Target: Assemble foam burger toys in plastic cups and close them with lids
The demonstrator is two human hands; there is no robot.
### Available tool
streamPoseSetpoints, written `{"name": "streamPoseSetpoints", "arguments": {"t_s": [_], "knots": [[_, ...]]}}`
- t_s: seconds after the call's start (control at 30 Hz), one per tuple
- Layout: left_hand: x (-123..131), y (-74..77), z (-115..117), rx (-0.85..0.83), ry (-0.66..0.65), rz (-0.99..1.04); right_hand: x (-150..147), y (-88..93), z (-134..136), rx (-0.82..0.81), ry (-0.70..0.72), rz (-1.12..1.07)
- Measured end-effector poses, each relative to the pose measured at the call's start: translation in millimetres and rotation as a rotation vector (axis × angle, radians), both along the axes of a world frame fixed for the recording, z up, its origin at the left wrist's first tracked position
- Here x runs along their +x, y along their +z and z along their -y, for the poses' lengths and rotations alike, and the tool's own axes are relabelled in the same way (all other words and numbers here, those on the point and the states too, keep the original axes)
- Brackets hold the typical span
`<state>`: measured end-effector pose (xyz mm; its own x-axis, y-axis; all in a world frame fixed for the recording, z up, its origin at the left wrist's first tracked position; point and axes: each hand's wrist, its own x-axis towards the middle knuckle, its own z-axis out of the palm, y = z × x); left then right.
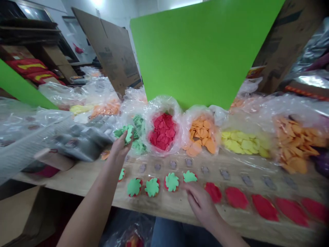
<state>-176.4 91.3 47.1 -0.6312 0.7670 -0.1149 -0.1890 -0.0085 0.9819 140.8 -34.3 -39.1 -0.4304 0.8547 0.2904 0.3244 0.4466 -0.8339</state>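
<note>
My left hand (120,148) pinches several green foam cut-outs (127,133) just above an open plastic bag of green pieces (138,137). My right hand (200,203) rests on the wooden tabletop (164,206), its fingertips at a red cut-out topped with a green one (190,177). Several more green-on-red pairs (152,187) run left along the table. Plain red cut-outs (264,207) continue the row to the right. Behind them lies a row of small grey pieces (204,169). Open bags hold red (162,131), orange (200,134) and yellow (243,143) cut-outs.
A bundle of grey items in clear plastic (79,139) lies at the table's left. A green board (197,44) and cardboard sheets (110,48) stand behind the bags. Further plastic bags line the back, with shelves at far left and a cardboard box (23,216) below the table.
</note>
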Motion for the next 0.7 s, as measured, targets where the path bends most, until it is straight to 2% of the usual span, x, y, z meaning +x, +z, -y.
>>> {"name": "streamPoseSetpoints", "arguments": {"t_s": [0.07, 0.17, 0.23, 0.3, 0.43, 0.5, 0.57, 0.63, 0.7], "knots": [[35, -5.0, 31, -0.022, -0.099, 0.081, -28, 15.5, -9, -0.272, -0.015, -0.206], [104, -26.4, 79, -0.107, -0.327, 0.196, -50, 30.4, -23, -0.599, -0.049, -0.489], [146, -40.5, 105, -0.148, -0.467, 0.22, -42, 27.9, -26, -0.7, -0.093, -0.586], [179, -51.1, 123, -0.197, -0.606, 0.194, -17, 18.0, -20, -0.744, -0.167, -0.611], [214, -67.1, 133, -0.303, -0.96, 0.106, 59, -1.2, 1, -0.736, -0.334, -0.576], [222, -74.5, 132, -0.354, -0.971, 0.08, 95, -5.9, 2, -0.601, -0.515, -0.481], [225, -80.6, 132, -0.411, -0.909, 0.093, 121, -10.0, -5, -0.422, -0.647, -0.326], [225, -84.2, 134, -0.45, -0.873, 0.111, 132, -15.6, -14, -0.336, -0.602, -0.189], [223, -84.6, 139, -0.481, -0.883, 0.071, 130, -22.9, -21, -0.341, -0.459, -0.101]]}}
